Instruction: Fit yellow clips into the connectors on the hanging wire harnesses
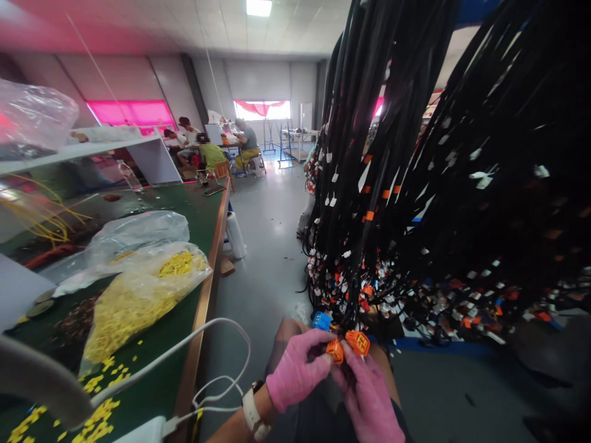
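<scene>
My left hand point(300, 369), in a pink glove, pinches a small orange connector point(335, 351) between thumb and fingers. Close beside it, my right hand point(367, 394), also pink-gloved, has its fingers closed around a larger orange connector point(357, 342) with a yellow inner face. A blue connector point(322, 320) sits just above my left fingers, its wire end near my hands. The connectors lie at the lower end of black wire bundles point(369, 154) that hang down in front of me. Finger ends and wires between the hands are partly hidden.
At left a green workbench point(184, 314) carries an open plastic bag of yellow pieces point(133, 307), with more scattered around it. A white cable point(221, 394) loops off its edge. Many hanging harnesses fill the right. Several people point(212, 154) sit at tables far back.
</scene>
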